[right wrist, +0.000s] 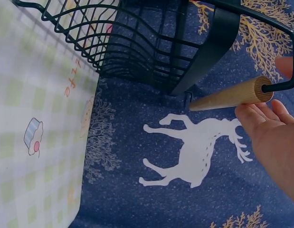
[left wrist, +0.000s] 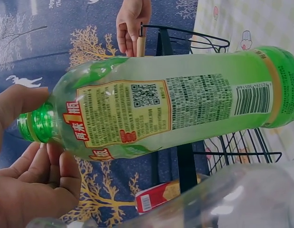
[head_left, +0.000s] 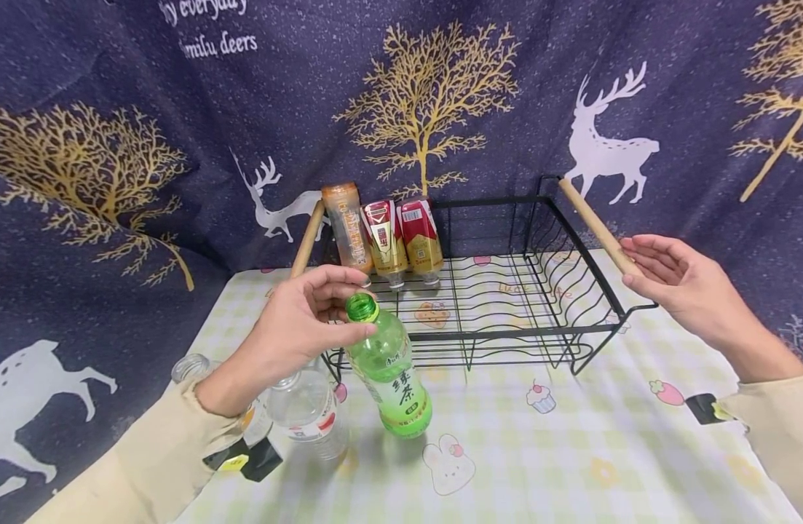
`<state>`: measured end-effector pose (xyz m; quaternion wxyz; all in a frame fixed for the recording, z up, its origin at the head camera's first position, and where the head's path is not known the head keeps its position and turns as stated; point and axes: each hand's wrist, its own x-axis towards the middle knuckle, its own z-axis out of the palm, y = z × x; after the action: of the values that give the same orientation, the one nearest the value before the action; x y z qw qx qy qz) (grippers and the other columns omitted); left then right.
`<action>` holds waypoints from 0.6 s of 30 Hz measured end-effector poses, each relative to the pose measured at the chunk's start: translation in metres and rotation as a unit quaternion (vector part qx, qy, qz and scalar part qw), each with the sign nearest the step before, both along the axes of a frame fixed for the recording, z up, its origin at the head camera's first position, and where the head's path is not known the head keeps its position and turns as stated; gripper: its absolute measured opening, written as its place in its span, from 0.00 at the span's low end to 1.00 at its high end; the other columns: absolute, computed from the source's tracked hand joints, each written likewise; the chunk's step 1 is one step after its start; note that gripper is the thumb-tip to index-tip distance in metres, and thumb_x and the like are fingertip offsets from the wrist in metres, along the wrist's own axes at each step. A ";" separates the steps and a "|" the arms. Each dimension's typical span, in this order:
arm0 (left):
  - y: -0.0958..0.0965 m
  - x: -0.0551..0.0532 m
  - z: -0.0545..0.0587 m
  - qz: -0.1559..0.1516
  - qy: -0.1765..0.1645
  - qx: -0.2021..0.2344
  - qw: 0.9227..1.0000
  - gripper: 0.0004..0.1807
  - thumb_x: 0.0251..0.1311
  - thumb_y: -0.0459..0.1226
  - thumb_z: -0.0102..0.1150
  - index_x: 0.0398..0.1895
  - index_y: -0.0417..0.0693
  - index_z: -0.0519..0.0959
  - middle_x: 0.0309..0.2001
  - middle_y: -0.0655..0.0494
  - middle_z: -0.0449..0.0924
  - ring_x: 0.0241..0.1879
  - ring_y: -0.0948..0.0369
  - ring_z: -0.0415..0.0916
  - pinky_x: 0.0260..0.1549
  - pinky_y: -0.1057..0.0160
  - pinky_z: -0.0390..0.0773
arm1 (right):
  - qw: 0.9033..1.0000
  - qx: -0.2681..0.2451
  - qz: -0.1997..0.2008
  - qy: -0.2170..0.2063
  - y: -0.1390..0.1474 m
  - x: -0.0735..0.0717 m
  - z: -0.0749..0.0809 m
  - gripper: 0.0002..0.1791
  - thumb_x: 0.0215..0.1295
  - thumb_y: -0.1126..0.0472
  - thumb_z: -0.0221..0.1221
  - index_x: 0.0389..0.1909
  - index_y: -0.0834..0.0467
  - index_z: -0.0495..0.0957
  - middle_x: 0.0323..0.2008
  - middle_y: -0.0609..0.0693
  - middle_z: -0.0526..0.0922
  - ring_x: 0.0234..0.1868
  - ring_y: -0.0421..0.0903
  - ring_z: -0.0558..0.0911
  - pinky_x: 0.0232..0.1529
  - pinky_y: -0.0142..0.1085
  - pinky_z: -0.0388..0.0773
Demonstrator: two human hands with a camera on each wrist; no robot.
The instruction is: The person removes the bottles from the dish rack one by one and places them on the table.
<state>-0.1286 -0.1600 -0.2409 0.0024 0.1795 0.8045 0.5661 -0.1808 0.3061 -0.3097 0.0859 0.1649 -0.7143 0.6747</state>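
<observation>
My left hand (head_left: 293, 316) pinches the neck of a green plastic tea bottle (head_left: 394, 382) between thumb and fingers. No cap shows on the bottle's mouth, and it leans slightly; I cannot tell whether its base touches the table. The left wrist view shows the bottle's back label (left wrist: 123, 114), with a QR code and barcode. My right hand (head_left: 679, 284) holds the right wooden handle (head_left: 598, 229) of a black wire rack (head_left: 512, 333). In the right wrist view, fingers lie on one side of that wooden handle (right wrist: 232, 95) and the thumb on the other.
Two red-and-gold bottles (head_left: 421, 240) stand neck down in the rack's left end, beside an orange-labelled bottle (head_left: 345, 222). Clear bottles (head_left: 303, 407) stand around my left forearm, partly hidden. A checked cloth (head_left: 539, 451) covers the table; a dark deer-print curtain (head_left: 296, 109) hangs behind.
</observation>
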 end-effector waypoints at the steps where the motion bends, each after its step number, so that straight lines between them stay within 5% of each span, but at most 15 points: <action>1: 0.000 0.000 0.000 0.000 -0.002 -0.003 1.000 0.25 0.51 0.26 0.73 0.54 0.33 0.77 0.43 0.47 0.85 0.36 0.59 0.80 0.39 0.68 0.81 | 1.000 -0.001 0.002 0.002 0.001 0.000 -0.001 0.26 0.64 0.82 0.56 0.57 0.55 0.71 0.53 0.37 0.82 0.52 0.27 0.80 0.49 0.18 0.75; 18: 0.004 0.000 -0.005 -0.036 -0.019 -0.044 0.998 0.26 0.50 0.24 0.73 0.54 0.32 0.76 0.43 0.45 0.83 0.40 0.55 0.82 0.39 0.65 0.83 | 0.998 0.056 -0.024 0.021 0.005 0.000 -0.009 0.27 0.65 0.82 0.54 0.57 0.52 0.72 0.53 0.34 0.79 0.54 0.24 0.77 0.51 0.15 0.72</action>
<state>-0.1282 -0.1560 -0.2463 0.0459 0.1972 0.8215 0.5331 -0.1806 0.3114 -0.3183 0.1072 0.1666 -0.7529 0.6276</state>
